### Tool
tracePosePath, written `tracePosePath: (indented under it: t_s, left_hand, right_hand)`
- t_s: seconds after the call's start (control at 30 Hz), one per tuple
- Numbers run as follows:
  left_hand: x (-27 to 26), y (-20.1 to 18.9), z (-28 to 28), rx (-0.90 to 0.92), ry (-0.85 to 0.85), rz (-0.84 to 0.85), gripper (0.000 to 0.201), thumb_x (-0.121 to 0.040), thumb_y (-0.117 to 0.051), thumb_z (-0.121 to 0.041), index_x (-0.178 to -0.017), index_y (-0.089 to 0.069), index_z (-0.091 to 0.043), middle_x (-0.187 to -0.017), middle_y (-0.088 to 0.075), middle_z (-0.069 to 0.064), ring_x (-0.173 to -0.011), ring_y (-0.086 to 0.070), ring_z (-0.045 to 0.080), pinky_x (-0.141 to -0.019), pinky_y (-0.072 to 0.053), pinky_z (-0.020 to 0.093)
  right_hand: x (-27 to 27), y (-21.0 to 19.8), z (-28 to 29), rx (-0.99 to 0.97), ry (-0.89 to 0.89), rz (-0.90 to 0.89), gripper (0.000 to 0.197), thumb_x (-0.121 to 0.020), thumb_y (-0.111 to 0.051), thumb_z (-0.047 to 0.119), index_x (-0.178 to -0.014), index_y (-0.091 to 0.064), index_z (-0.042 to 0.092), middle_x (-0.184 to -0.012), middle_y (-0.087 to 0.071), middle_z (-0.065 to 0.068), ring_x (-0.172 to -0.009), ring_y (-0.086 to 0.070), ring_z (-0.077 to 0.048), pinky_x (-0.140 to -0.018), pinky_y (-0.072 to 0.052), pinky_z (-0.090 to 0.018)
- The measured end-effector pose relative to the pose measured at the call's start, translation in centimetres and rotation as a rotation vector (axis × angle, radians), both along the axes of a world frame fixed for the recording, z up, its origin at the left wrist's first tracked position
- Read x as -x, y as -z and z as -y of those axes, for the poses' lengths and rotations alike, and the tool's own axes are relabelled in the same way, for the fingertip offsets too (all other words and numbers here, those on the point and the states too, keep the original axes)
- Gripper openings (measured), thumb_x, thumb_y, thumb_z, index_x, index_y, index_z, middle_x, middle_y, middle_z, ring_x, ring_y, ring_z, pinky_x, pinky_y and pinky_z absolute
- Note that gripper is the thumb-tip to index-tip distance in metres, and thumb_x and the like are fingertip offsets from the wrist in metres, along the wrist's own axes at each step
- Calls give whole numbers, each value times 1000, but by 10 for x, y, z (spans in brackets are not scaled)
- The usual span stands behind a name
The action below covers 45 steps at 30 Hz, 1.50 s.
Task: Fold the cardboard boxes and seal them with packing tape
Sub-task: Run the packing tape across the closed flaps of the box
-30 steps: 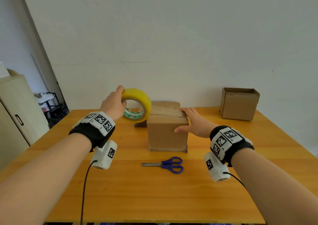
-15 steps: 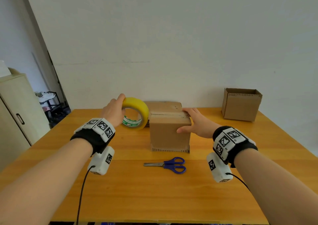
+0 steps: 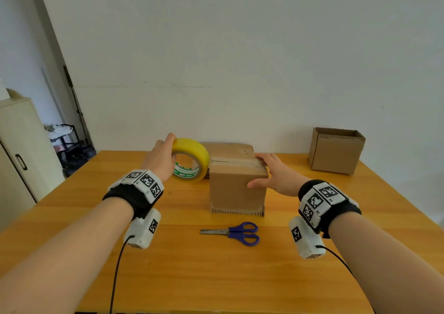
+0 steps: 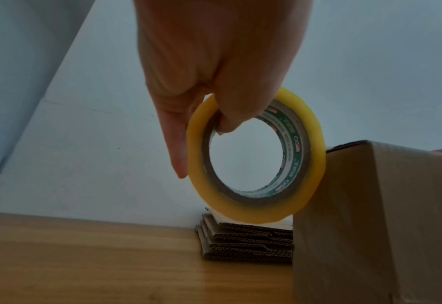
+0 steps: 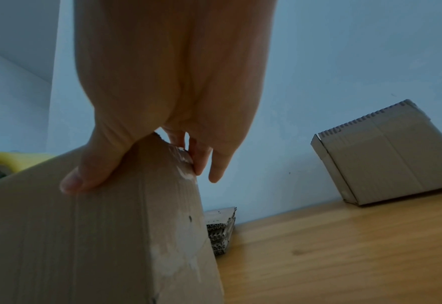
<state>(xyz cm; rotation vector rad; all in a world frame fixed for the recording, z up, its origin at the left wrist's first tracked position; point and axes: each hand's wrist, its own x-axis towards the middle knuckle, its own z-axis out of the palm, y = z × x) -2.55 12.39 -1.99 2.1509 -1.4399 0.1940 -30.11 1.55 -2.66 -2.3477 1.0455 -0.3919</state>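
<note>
A closed cardboard box (image 3: 236, 188) stands at the middle of the table, with a strip of tape along its top seam. My left hand (image 3: 159, 156) grips a yellow tape roll (image 3: 191, 159), thumb inside the core, and holds it against the box's upper left edge (image 4: 323, 156). From the left wrist, the tape roll (image 4: 256, 156) touches the box (image 4: 375, 222). My right hand (image 3: 274, 174) holds the box's upper right corner, thumb on the near face and fingers over the top. Seen from the right wrist, the thumb (image 5: 89, 170) presses the box (image 5: 97, 236).
Blue-handled scissors (image 3: 236, 233) lie in front of the box. An open cardboard box (image 3: 336, 150) stands at the table's far right. Several flat cardboard sheets (image 4: 245, 240) are stacked behind the middle box. A cabinet (image 3: 19, 155) stands left of the table.
My left hand has brought the tape roll down and in, from above the box's top left corner to against its left edge. The right hand stays on the box.
</note>
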Motion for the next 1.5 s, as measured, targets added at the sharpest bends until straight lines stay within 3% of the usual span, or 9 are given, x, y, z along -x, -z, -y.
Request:
tracePosePath:
  t_s: [0.17,0.33,0.43,0.63,0.83,1.03,1.33,1.43,1.5]
  left_hand:
    - [3,3,2,-26,-9,-13,27,-94,-46,-7,-119,-38,-11,-97,-49,17,-75,-55,34,-66,-47,44]
    - [5,4,3,-38,-10,-16,25,-94,-47,-8,-118,-38,-11,-97,-51,17,-73,-56,35,-67,-49,47]
    - [7,6,1,-40,-10,-33,24,-94,-48,-9,-116,-37,-10,-96,-51,17,-73,-56,35,-66,-49,46]
    - [9,6,-5,-33,7,-45,22,-93,-51,-14,-111,-38,-10,-91,-52,14,-71,-55,31,-57,-39,37]
    - [10,-1,-10,-48,29,-118,17,-93,-52,-16,-102,-38,-10,-70,-47,3,-57,-47,21,-48,-31,31]
    - [7,-2,-15,-71,192,-91,29,-88,-48,2,-111,-39,-14,-94,-46,12,-76,-52,31,-67,-45,43]
    - [6,17,-19,-240,160,24,39,-91,-46,-1,-123,-36,-20,-107,-48,14,-85,-55,31,-71,-47,43]
    - [7,21,-22,-304,180,8,40,-94,-51,-21,-128,-32,-29,-110,-49,12,-84,-57,29,-75,-50,44]
    - [8,20,-23,-340,210,-21,53,-86,-44,-62,-132,-27,-41,-112,-48,8,-90,-57,27,-81,-51,44]
  right_hand:
    - [-3,-4,0,25,-22,-98,91,-82,-66,48,-151,-15,17,-152,-20,-1,-133,-33,-20,-110,-35,-36]
    - [-15,-13,-10,317,-45,-324,107,-82,-58,62,-153,5,14,-160,12,-3,-148,6,-19,-121,-3,-40]
    - [-34,-16,-20,422,-111,-377,108,-83,-52,66,-152,11,13,-160,14,-3,-147,10,-16,-119,3,-38]
    - [-75,-11,-37,485,-175,-372,98,-87,-42,67,-153,5,12,-161,7,-4,-148,3,-16,-121,-1,-37]
    - [-91,-6,-42,495,-174,-354,93,-89,-44,63,-153,0,12,-161,-1,-5,-148,-4,-18,-119,-4,-37]
    - [-88,-4,-41,519,-185,-358,72,-98,-38,48,-153,-7,13,-160,-10,-4,-147,-9,-18,-120,-7,-37]
    - [-79,-4,-36,503,-194,-389,66,-101,-33,43,-153,-6,13,-161,-6,-3,-148,-5,-16,-121,-7,-34]
    - [-79,-3,-34,500,-189,-393,66,-101,-33,43,-153,-6,12,-161,-5,-3,-148,-5,-16,-121,-7,-34]
    - [-79,-3,-34,496,-189,-394,67,-101,-33,43,-153,-6,12,-161,-5,-3,-148,-5,-16,-121,-7,-34]
